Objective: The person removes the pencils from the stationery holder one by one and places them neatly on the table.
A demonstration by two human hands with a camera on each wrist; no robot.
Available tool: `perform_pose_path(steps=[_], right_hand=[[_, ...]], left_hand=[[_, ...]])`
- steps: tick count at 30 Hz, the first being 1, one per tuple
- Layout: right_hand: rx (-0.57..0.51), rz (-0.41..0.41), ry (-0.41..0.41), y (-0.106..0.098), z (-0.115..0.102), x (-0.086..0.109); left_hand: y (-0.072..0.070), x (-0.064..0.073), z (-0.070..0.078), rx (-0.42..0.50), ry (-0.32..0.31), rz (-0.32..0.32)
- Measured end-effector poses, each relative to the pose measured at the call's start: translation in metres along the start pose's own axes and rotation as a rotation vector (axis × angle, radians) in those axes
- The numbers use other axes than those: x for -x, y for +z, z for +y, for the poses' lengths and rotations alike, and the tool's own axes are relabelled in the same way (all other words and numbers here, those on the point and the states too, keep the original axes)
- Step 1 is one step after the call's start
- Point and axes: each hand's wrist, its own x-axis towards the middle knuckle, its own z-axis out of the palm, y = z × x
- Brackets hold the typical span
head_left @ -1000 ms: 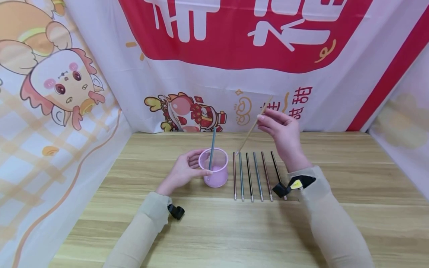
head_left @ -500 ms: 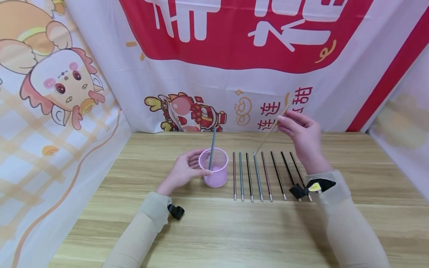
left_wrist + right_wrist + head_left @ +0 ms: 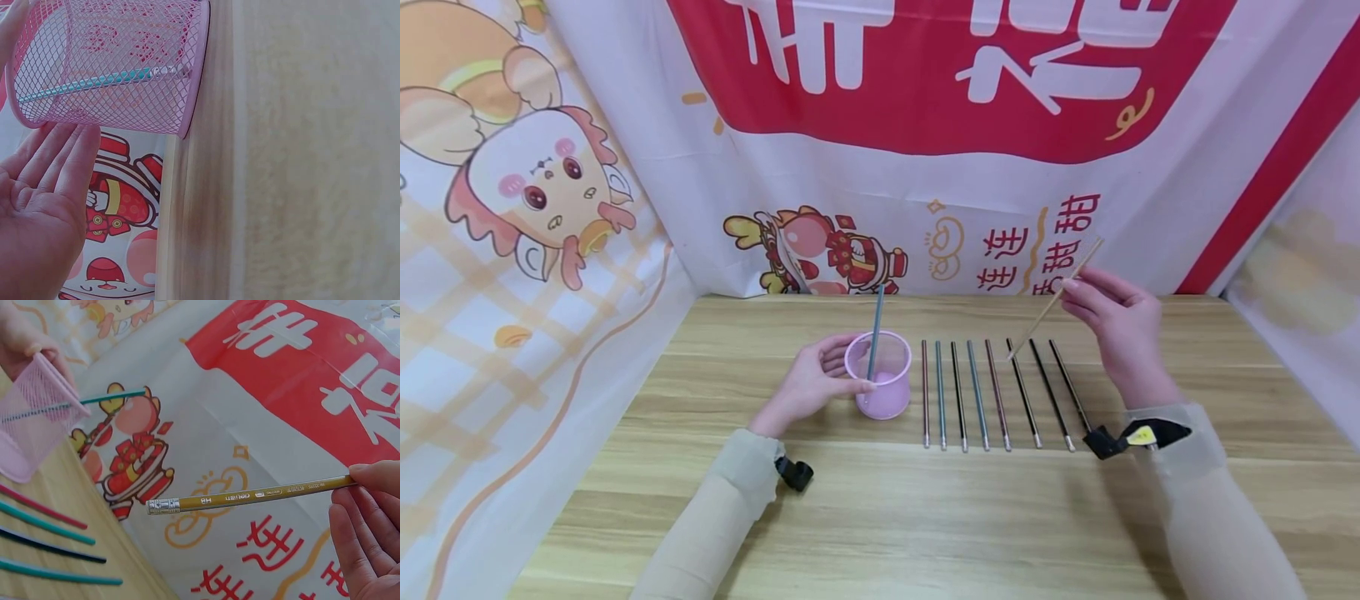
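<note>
In the head view my left hand [image 3: 808, 379] holds the pink mesh pencil cup [image 3: 886, 406], thumb on the near side and fingers behind it. The left wrist view shows those fingers [image 3: 59, 159] fairly straight against the mesh. Inside the cup leans one teal pencil [image 3: 876, 329], its eraser end at the bottom. My right hand [image 3: 1120, 329] pinches a gold pencil [image 3: 262, 495] near its upper part, eraser end pointing down to the left. That pencil is raised over a row of pencils [image 3: 978, 400] on the table, overlapping the row's right half in the head view.
The row lies right of the cup: dark red, teal and black pencils side by side, erasers toward me. A printed cloth [image 3: 850, 192] hangs behind the wooden table [image 3: 865, 517], with more cloth at both sides. Black cameras [image 3: 1105, 442] sit on both wrists.
My right hand has moved right along the row with the gold pencil, uncovering the rightmost pencils. The left hand and the cup have stayed where they were.
</note>
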Motion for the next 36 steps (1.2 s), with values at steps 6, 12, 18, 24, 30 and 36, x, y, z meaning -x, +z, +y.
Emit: perform_pose_path(steps=[6, 12, 18, 24, 30, 36], right_hand=[[-0.008, 0.034, 0.014, -0.020, -0.003, 0.002], [0.018, 0.068, 0.016, -0.042, -0.010, 0.002], [0.027, 0.076, 0.029, -0.065, -0.017, 0.003], [0.042, 0.080, 0.018, -0.082, -0.021, 0.003], [0.055, 0.045, 0.034, -0.099, -0.025, 0.001], [0.130, 0.029, 0.084, -0.111, -0.028, -0.005]], left_hand=[[0.000, -0.001, -0.001, -0.002, 0.002, -0.005], [0.000, 0.000, -0.001, -0.005, 0.003, -0.003], [0.000, -0.001, 0.000, 0.002, 0.003, -0.002], [0.000, -0.001, -0.001, 0.007, 0.007, 0.002], [0.000, -0.002, -0.002, 0.014, 0.009, -0.003], [0.000, -0.001, -0.001, 0.020, 0.011, -0.006]])
